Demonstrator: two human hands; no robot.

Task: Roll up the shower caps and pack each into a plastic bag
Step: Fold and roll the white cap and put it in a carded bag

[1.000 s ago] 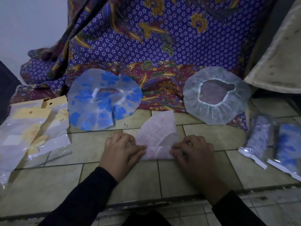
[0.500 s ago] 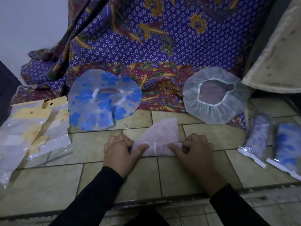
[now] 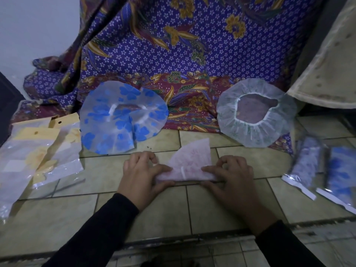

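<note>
At the near middle of the tiled floor (image 3: 154,209), the left hand (image 3: 142,176) and the right hand (image 3: 229,178) each pinch one end of the pink shower cap (image 3: 192,158), thumb under the rolled edge, forefinger over it and the other fingers curled loosely behind. Compared with a second ago, the roll between the hands is thicker, and the flat wedge of cap beyond it is shorter, so more of the fold has gone into the roll. I judge the rolling about half done, with only the fanned tip left to wind in before bagging. Thin film like this may spring open if either pinch slackens. Beyond the hands, the blue-flowered shower cap (image 3: 123,116) lies flat to the left and the white shower cap (image 3: 256,132) to the right, both partly on the batik cloth (image 3: 173,54) and neither rolled. Far left lie the empty plastic bags (image 3: 38,160), some with yellow card headers. Far right lie two packed bags (image 3: 308,166), each with a rolled cap inside.
</note>
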